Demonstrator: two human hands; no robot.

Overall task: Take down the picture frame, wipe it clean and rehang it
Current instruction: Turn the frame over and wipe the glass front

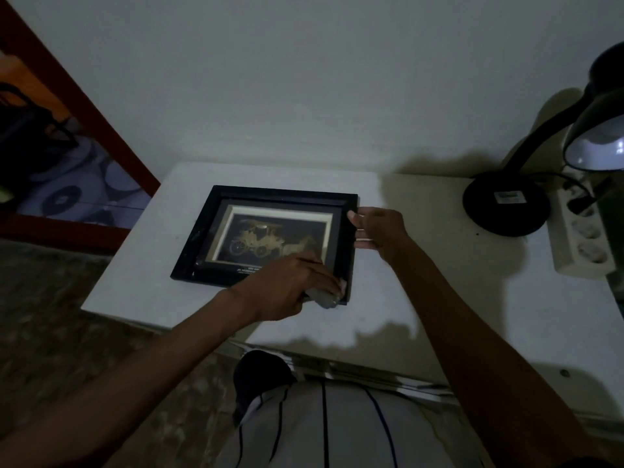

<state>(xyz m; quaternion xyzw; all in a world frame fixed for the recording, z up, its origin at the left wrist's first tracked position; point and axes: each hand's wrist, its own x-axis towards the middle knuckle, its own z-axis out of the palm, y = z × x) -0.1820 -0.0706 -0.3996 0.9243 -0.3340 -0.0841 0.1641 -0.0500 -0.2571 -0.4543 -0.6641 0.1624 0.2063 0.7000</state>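
The frame [266, 243] is lying flat, glass up, on the white table [141, 265], so it can be wiped without being held in the air. The left hand [287, 285] is curling round a grey cloth [324, 298] and pressing it on the frame's near right corner. The right hand [374, 229] is bracing the frame's right edge with its fingers, seemingly to stop it sliding under the strokes. A black lamp [506, 204] is standing well right of the frame.
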